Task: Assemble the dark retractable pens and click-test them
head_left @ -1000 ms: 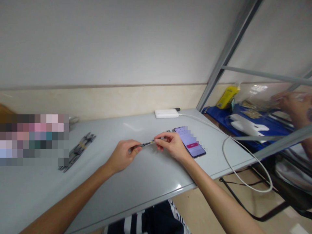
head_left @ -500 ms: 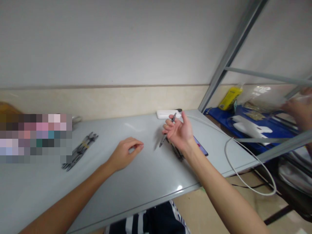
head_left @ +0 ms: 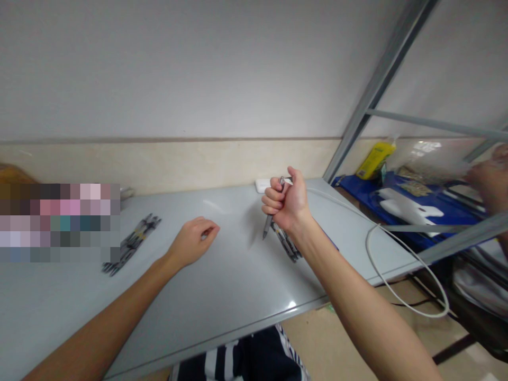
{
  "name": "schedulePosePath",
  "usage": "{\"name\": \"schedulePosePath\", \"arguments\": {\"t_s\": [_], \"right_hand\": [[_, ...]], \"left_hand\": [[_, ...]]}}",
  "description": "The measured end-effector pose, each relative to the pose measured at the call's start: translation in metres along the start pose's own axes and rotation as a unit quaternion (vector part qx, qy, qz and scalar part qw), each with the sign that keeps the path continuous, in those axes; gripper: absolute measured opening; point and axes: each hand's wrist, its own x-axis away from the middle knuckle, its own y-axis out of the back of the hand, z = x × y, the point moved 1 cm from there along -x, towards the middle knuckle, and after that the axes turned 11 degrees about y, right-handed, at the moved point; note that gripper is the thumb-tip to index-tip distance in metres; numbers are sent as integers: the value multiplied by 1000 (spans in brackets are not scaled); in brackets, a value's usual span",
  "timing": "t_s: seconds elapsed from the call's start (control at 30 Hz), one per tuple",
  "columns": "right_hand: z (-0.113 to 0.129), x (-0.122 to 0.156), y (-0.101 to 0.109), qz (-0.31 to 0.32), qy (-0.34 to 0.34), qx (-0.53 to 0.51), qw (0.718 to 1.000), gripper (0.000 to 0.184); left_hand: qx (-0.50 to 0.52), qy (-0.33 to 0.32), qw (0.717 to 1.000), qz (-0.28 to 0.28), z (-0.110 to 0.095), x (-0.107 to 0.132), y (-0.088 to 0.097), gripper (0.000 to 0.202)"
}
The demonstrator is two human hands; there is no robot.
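Observation:
My right hand (head_left: 286, 203) is raised over the desk with its fingers wrapped round a grey pen (head_left: 267, 227). The pen's tip points down and its top shows by the lifted thumb. Beneath that wrist lies a group of pens (head_left: 286, 244), partly covered by my forearm. My left hand (head_left: 194, 241) hovers by the desk's middle, thumb and fingertips touching in a loose loop, with nothing visible in them. To its left, a bundle of dark grey pens (head_left: 133, 243) with a yellowish band lies slanted on the desk.
A white box-shaped item (head_left: 262, 186) lies against the wall behind my right hand. A white cable (head_left: 369, 254) loops over the desk's right edge. Beyond the metal frame (head_left: 359, 116), a blue surface (head_left: 365, 200) holds a yellow packet (head_left: 375, 160); another person's hand (head_left: 492, 177) is there.
My right fingers have curled tighter round the pen, and that hand has tilted up slightly. My left hand has moved a little to the left, away from the pen.

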Motion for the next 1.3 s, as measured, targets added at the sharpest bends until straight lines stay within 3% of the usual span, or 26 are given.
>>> {"name": "schedulePosePath", "arguments": {"t_s": [0.17, 0.33, 1.3], "right_hand": [[1, -1, 2, 3, -11, -14, 1000, 37], [2, -1, 1, 11, -8, -36, 999, 43], [1, 3, -1, 62, -56, 7, 996, 39]], "left_hand": [[-5, -10, 1000, -1, -1, 0, -1, 29], [-12, -15, 1000, -3, 1, -1, -1, 29], [-13, -19, 1000, 14, -3, -1, 0, 28]]}}
